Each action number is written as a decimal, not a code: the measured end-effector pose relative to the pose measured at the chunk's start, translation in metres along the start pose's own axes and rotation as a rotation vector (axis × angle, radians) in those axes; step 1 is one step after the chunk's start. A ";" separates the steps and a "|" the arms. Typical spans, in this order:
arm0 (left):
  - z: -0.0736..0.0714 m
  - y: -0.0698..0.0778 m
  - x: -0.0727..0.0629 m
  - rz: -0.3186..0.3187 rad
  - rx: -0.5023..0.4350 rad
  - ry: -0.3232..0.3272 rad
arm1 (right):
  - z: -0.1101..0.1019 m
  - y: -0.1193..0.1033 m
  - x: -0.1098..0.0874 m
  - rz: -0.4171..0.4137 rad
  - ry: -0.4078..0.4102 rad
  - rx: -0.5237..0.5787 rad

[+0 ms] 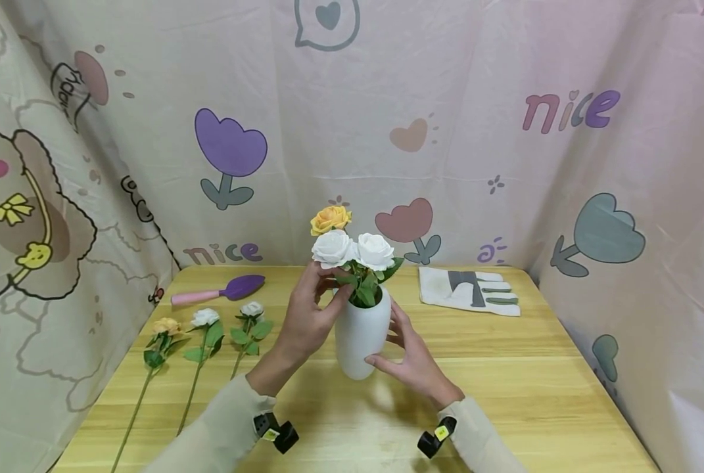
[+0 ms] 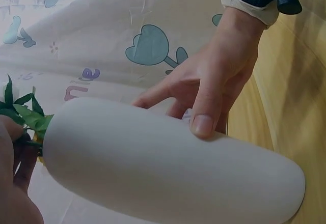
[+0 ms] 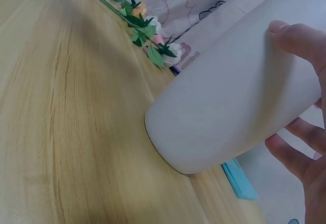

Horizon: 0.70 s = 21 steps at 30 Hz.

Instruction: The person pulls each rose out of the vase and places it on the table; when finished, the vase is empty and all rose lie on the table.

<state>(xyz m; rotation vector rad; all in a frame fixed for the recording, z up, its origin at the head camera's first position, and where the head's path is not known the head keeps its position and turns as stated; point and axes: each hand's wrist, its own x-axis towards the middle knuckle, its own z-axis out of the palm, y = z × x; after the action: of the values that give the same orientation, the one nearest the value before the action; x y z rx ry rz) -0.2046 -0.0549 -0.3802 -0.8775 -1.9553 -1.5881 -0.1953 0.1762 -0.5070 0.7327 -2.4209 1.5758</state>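
Head view: left hand (image 1: 305,320) pinches rose greenery (image 1: 366,290) above the white vase (image 1: 354,338); right hand (image 1: 417,362) grips the vase (midway between the tabletop's (image 1: 529,374) side edges); firm bracing should prevent tipping.

This is a small curtained-off space, home or studio unclear: cartoon-printed fabric (image 1: 470,66) hangs beyond the fingers (image 3: 291,157) and to either side of them, enclosing a wood-grain surface (image 1: 553,394) below them.
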 end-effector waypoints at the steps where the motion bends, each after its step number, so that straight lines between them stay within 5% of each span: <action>1: 0.001 0.000 0.000 0.000 -0.008 0.002 | 0.000 0.000 0.000 0.000 0.001 0.001; 14: 0.001 -0.001 0.000 0.000 -0.108 -0.051 | 0.000 -0.001 -0.001 0.006 0.001 0.015; 21: -0.001 0.002 0.005 -0.011 -0.049 0.012 | 0.000 0.000 -0.001 -0.004 0.008 0.012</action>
<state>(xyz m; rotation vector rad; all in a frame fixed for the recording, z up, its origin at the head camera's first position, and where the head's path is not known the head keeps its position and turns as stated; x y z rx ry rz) -0.2065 -0.0546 -0.3752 -0.8765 -1.9234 -1.6505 -0.1949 0.1765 -0.5072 0.7323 -2.4050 1.5897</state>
